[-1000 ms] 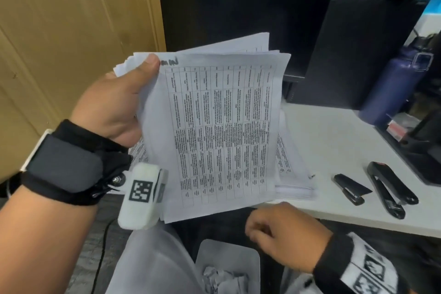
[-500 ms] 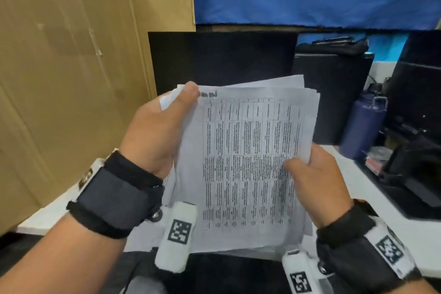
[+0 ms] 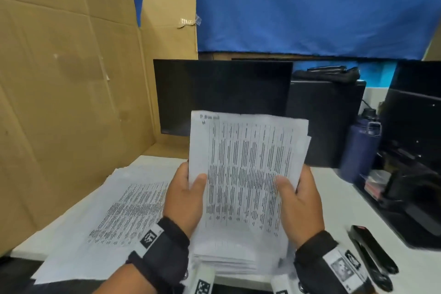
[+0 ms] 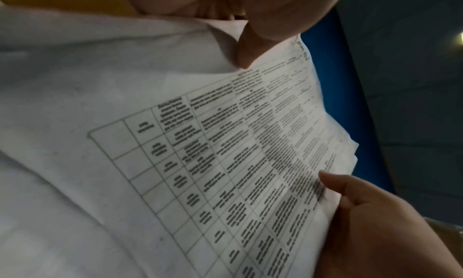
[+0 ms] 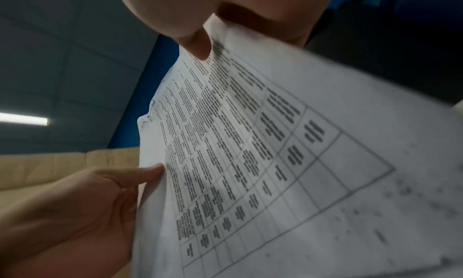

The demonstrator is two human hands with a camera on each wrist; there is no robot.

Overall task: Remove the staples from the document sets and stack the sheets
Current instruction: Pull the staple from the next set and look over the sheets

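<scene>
I held the sheaf of sheets (image 3: 248, 169) upright above the bench's (image 3: 338, 198) near edge, my left hand (image 3: 183, 198) and right hand (image 3: 298, 203) each gripping one side, thumbs pressed on the front page.

Right hand (image 3: 298, 205) up from lap, now grips sheets (image 3: 245, 174) right edge; left hand (image 3: 185, 198) slides from top corner down to lower left edge.

I hold a sheaf of printed table sheets (image 3: 248, 174) upright, edges slightly fanned, lower edge over a paper stack (image 3: 229, 262) at the desk's front edge. More printed sheets (image 3: 124, 212) lie spread flat toward its left edge.
</scene>
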